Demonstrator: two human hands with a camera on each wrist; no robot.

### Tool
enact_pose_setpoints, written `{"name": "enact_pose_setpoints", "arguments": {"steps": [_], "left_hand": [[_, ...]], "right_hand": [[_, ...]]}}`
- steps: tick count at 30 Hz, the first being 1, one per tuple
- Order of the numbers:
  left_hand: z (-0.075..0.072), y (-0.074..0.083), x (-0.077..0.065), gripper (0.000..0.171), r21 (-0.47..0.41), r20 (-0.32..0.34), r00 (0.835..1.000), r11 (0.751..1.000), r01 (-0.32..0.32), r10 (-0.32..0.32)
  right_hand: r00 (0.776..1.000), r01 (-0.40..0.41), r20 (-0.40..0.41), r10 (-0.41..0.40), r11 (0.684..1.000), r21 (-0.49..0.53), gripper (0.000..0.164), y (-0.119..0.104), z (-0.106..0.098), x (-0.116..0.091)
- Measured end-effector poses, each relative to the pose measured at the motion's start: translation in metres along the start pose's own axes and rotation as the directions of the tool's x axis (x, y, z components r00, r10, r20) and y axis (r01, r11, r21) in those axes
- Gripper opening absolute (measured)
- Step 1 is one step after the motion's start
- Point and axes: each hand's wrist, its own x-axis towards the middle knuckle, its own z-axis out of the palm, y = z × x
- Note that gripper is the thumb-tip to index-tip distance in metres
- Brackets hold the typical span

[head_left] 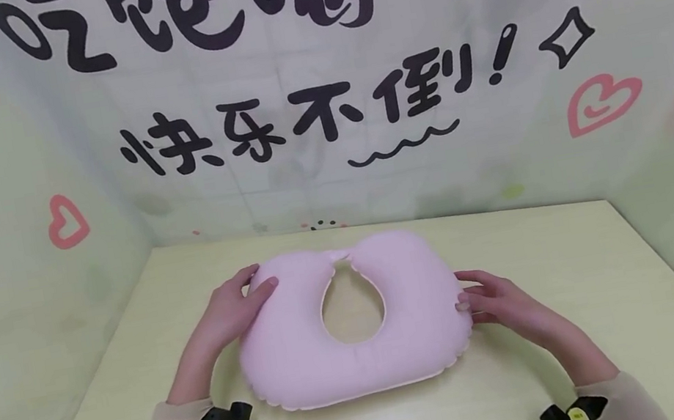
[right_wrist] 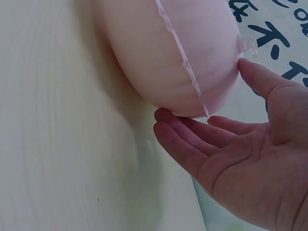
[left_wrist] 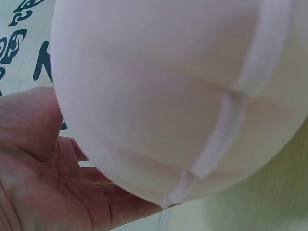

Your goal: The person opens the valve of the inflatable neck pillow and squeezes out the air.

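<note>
A puffed-up pink inflatable neck pillow (head_left: 296, 365) lies on the table, its teardrop opening narrowing to the far side. At its far left corner my left hand (head_left: 235, 312) holds the edge, thumb on top and fingers round the outer side. My right hand (head_left: 495, 299) grips the right edge, thumb above and fingers below. A clear valve (right_wrist: 248, 44) sticks out of the pillow beside the right thumb in the right wrist view. Close up in the left wrist view, the left palm (left_wrist: 43, 178) sits against the pillow's rounded side, partly hiding the fingers behind it.
The pale wooden table (head_left: 538, 251) ends at a white printed backdrop (head_left: 301, 194) with black lettering and pink hearts. Similar printed walls stand at left and right. Each wrist wears a black strapped camera (head_left: 227, 417).
</note>
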Motion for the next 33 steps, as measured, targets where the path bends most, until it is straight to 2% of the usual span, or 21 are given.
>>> {"name": "enact_pose_setpoints", "arguments": {"steps": [9,18,33], "left_hand": [[0.009,0.012,0.012,0.074,-0.010,0.029,0.999,1.000,-0.014,0.014],[0.024,0.019,0.020,0.074,-0.030,0.034,0.999,0.999,-0.014,0.015],[0.036,0.031,0.021,0.073,-0.065,0.027,0.999,0.997,-0.041,0.042]], "right_hand": [[1.000,0.007,-0.019,-0.007,1.000,-0.010,0.067,0.004,-0.010,-0.012],[0.999,-0.008,-0.044,0.009,1.000,0.014,0.069,0.010,-0.015,-0.025],[0.993,-0.003,-0.118,0.002,1.000,-0.006,0.065,0.014,-0.020,-0.035]]}}
